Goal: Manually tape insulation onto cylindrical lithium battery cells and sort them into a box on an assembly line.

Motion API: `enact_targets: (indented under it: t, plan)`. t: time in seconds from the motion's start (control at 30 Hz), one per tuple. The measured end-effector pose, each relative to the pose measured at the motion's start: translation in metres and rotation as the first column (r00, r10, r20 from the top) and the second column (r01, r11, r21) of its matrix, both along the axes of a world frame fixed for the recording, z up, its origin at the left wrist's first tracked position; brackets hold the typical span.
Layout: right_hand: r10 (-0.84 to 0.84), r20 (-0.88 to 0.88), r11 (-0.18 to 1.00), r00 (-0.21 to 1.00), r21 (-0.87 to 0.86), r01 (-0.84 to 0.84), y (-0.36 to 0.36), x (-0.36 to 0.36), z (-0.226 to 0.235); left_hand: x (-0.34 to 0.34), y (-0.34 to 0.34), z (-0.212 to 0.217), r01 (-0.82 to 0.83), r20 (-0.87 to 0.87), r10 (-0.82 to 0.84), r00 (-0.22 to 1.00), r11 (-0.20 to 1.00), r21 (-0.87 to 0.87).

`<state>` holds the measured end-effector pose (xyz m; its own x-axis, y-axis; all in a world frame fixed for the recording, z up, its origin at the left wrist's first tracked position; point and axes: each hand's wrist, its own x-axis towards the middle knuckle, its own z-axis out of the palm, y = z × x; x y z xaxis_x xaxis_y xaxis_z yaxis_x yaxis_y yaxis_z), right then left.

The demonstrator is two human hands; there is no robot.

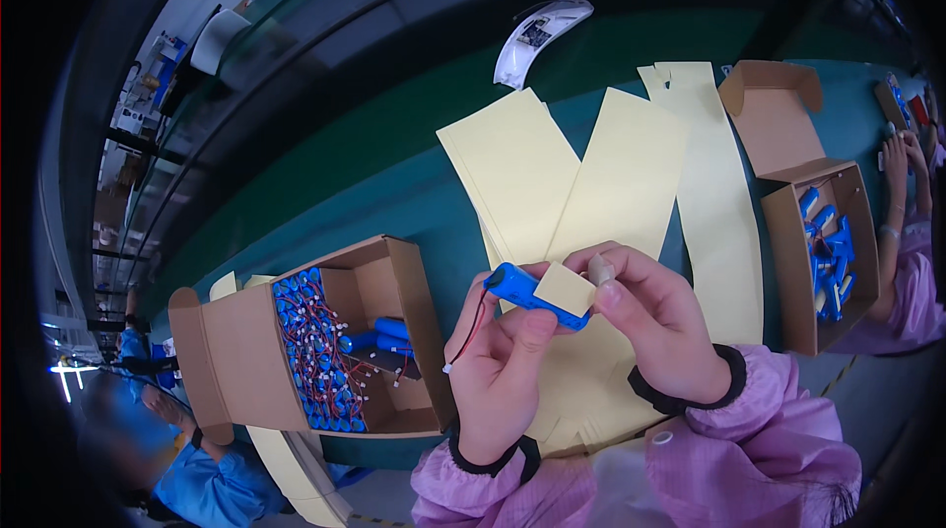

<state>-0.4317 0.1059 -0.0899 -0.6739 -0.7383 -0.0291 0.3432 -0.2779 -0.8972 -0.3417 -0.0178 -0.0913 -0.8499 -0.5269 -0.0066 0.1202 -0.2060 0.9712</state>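
Left hand [498, 370] closed around a blue cylindrical cell [532, 295], held above the desk [414, 193]. Right hand [655, 316] pinches a pale square label [565, 290] against the cell. Yellow backing sheets [611, 173] lie on the green desk. Left cardboard box [325, 341] holds wired blue cells; right box [823, 252] likewise.

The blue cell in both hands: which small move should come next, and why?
Probably press the yellow label down around the cell. The right hand holds the label against it, only partly stuck, while the left hand steadies the cell from below.
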Motion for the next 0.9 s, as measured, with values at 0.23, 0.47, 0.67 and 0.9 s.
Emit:
enact_targets:
  t: [0.23,0.47,0.67,0.9]
  plan:
    - [0.017,0.026,1.000,1.000,-0.001,-0.016,0.001,0.001,-0.001,0.003,0.000,-0.001,0.009,-0.005,-0.009,1.000,1.000,-0.003]
    - [0.005,0.025,1.000,1.000,-0.012,-0.005,0.002,0.001,-0.003,0.002,0.002,0.000,0.015,-0.018,-0.016,1.000,1.000,-0.016]
    - [0.010,0.029,1.000,1.000,-0.010,-0.009,0.001,0.002,-0.004,0.003,0.004,-0.002,-0.004,0.000,0.004,1.000,0.999,-0.039]
    - [-0.100,-0.113,0.993,0.989,0.052,0.106,-0.002,0.011,-0.005,0.000,0.011,0.004,-0.069,0.067,0.074,0.995,0.994,-0.087]
